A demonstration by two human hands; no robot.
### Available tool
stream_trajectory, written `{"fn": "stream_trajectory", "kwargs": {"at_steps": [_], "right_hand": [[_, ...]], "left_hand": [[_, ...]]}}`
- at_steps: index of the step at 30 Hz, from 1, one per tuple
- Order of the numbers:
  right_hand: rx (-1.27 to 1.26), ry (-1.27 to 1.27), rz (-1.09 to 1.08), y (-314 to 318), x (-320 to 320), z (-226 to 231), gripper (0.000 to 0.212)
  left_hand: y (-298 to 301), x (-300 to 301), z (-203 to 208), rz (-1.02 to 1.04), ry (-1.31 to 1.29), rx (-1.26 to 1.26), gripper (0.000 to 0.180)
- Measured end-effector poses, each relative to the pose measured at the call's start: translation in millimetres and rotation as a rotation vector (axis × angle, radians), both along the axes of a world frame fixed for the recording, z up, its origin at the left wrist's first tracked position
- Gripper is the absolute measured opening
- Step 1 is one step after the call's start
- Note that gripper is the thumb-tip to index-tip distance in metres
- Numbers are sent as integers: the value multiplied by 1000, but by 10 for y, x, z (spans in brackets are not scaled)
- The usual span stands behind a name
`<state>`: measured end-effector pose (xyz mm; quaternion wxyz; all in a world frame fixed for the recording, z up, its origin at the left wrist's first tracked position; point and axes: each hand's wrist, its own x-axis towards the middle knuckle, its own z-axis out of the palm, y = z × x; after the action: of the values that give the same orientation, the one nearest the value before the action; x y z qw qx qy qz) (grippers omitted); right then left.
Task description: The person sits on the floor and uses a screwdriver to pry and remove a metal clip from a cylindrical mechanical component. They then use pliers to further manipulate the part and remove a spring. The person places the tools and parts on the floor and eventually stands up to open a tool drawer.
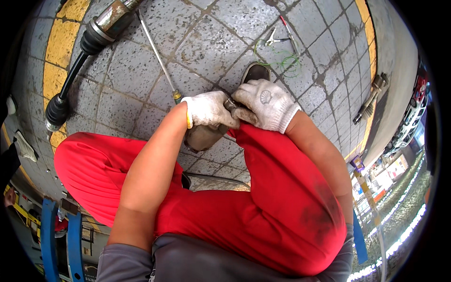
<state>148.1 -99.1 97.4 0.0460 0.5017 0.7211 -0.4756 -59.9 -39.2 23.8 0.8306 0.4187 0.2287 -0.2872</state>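
Note:
Both my hands wear white knitted gloves and meet between my knees. My left hand [209, 109] is closed around the neck of a dull metal joint housing [204, 137], whose rounded, wider body shows below the glove. Bent over the dark metal stub [230, 104] at its upper end are the fingers of my right hand [267, 102]. The gloves hide most of the join between stub and housing. A long screwdriver [176, 95] with a yellowish handle lies on the floor just beyond my left hand.
At the far left a drive axle [77, 70] with black rubber boots lies across the yellow floor line. Pliers [272, 38], a red-tipped thin tool [287, 30] and tangled green wire [287, 63] lie ahead. Another metal shaft [371, 97] rests at the right. Blue posts [48, 239] stand lower left.

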Motion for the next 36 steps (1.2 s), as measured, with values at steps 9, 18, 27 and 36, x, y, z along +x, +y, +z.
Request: {"fn": "stream_trajectory", "kwargs": {"at_steps": [9, 18, 27, 36], "right_hand": [[28, 51, -49, -155, -76, -31, 32], [-405, -80, -347, -22, -210, -301, 40], [-358, -151, 127, 638, -1299, -626, 71], [-492, 2, -229, 571, -1151, -870, 49]], "left_hand": [[79, 3, 199, -90, 10, 47, 30], [443, -254, 145, 479, 481, 404, 43], [1122, -1091, 544, 408, 842, 895, 55], [932, -1260, 241, 407, 852, 963, 57]]}}
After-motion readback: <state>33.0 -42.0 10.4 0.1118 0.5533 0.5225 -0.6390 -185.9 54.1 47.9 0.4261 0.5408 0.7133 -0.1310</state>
